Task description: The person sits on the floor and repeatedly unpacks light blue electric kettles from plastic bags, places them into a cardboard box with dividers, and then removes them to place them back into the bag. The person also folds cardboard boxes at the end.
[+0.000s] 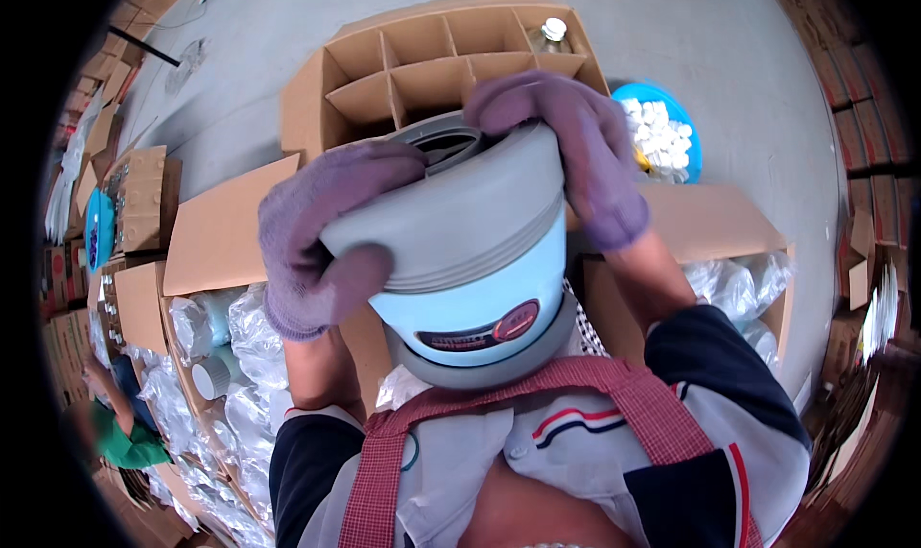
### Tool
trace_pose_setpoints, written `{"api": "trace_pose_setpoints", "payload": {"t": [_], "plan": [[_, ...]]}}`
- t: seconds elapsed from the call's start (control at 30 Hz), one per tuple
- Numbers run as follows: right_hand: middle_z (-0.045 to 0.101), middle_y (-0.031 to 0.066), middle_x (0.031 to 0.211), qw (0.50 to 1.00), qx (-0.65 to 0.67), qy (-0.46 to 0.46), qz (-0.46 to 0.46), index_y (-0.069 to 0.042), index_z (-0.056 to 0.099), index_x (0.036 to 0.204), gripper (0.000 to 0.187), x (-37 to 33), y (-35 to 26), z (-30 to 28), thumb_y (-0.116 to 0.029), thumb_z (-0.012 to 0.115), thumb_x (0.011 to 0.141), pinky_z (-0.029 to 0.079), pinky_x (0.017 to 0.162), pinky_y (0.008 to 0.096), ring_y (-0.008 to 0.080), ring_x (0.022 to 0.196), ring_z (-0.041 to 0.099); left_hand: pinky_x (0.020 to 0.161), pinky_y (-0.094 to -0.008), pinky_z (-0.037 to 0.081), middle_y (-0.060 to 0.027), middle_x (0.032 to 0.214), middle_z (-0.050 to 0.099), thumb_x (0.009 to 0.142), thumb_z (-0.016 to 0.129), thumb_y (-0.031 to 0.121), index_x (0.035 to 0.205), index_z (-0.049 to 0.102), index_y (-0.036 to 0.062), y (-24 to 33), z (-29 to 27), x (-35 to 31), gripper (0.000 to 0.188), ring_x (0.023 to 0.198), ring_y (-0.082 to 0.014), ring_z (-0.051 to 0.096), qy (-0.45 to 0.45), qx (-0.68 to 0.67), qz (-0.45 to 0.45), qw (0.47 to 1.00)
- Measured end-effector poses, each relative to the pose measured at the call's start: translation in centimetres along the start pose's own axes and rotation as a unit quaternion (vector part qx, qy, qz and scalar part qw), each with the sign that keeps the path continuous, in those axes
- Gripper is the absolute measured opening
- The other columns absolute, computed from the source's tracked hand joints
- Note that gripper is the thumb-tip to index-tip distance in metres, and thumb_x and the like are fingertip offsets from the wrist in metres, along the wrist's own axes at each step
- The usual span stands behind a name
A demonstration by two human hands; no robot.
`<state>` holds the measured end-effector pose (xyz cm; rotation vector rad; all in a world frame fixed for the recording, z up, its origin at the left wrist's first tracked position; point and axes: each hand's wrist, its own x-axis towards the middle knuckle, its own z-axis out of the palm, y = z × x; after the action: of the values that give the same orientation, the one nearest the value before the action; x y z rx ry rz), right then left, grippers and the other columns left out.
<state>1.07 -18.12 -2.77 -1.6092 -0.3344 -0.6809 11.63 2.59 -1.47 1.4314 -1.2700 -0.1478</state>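
Observation:
A light blue insulated jug [480, 313] with a wide grey top is held tilted close in front of my chest. Round its grey top on the left side curls my left hand [331, 231], in a purple knitted glove, thumb against the front. My right hand [566, 140], gloved the same way, grips the far right of the top. Between the hands a dark round opening [446, 150] shows in the grey part. Just beyond stands a divided cardboard box [417, 35], with a white-capped clear bottle [552, 37] in its far right compartment.
A blue basin [695, 145] of white caps sits right of the box. Open cartons of plastic-wrapped items [254, 337] flank me on both sides. At the far left are another blue basin [99, 229] and a person in green [134, 442]. Stacked cartons [868, 131] line the right.

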Motion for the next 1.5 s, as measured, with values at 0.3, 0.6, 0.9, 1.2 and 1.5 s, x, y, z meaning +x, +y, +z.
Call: {"api": "trace_pose_setpoints", "payload": {"t": [0.3, 0.6, 0.9, 1.2, 1.5], "plan": [[0.066, 0.0181, 0.083, 0.993, -0.065, -0.025, -0.091, -0.001, 0.063, 0.083, 0.041, -1.7, 0.1, -1.7, -0.026, 0.035, 0.099, 0.048, 0.076, 0.0383, 0.0287, 0.077, 0.061, 0.086, -0.0411, 0.048, -0.0245, 0.098, 0.066, 0.072, 0.062, 0.034, 0.098, 0.064, -0.0096, 0.9, 1.3, 1.0, 0.050, 0.094, -0.0372, 0.065, -0.084, 0.112, 0.045, 0.989], [0.067, 0.0178, 0.077, 0.992, 0.101, 0.013, -0.077, 0.001, 0.061, 0.072, 0.048, -3.4, 4.8, -4.6, -0.030, 0.033, 0.096, 0.049, 0.076, 0.0312, 0.0258, 0.070, 0.063, 0.085, -0.0383, 0.049, -0.0184, 0.100, 0.068, 0.065, 0.066, 0.020, 0.102, 0.066, -0.0033, 2.6, 4.0, 2.9, 0.044, 0.091, -0.0328, 0.066, -0.109, 0.186, 0.030, 0.976], [0.048, 0.0059, 0.054, 0.980, 0.159, 0.040, -0.114, -0.011, 0.042, 0.063, 0.048, -3.0, 5.6, -2.8, -0.032, 0.023, 0.101, 0.038, 0.052, 0.0334, 0.0200, 0.043, 0.039, 0.095, -0.0494, 0.043, -0.0271, 0.090, 0.066, 0.099, 0.024, 0.037, 0.086, 0.064, -0.0091, -7.0, 4.7, 1.5, 0.062, 0.089, -0.0412, 0.063, -0.021, -0.282, 0.067, 0.957], [0.055, 0.0123, 0.073, 0.967, 0.229, 0.034, -0.109, -0.009, 0.058, 0.084, 0.043, -3.6, 10.9, -3.2, -0.027, 0.024, 0.101, 0.049, 0.069, 0.0389, 0.0260, 0.064, 0.055, 0.095, -0.0483, 0.041, -0.0251, 0.090, 0.064, 0.097, 0.015, 0.042, 0.087, 0.063, -0.0070, -3.4, 3.2, 1.4, 0.069, 0.090, -0.0369, 0.060, -0.015, -0.055, -0.028, 0.998], [0.062, 0.0191, 0.114, 0.976, -0.197, -0.047, -0.082, 0.001, 0.064, 0.111, 0.036, -0.8, -0.3, -1.5, -0.015, 0.058, 0.079, 0.039, 0.099, 0.0453, 0.0337, 0.107, 0.057, 0.101, -0.0457, 0.035, -0.0222, 0.096, 0.062, 0.098, 0.024, 0.051, 0.082, 0.060, 0.0013, -9.2, 6.1, 2.6, 0.064, 0.101, -0.0332, 0.052, 0.072, -0.561, -0.099, 0.818]]}}
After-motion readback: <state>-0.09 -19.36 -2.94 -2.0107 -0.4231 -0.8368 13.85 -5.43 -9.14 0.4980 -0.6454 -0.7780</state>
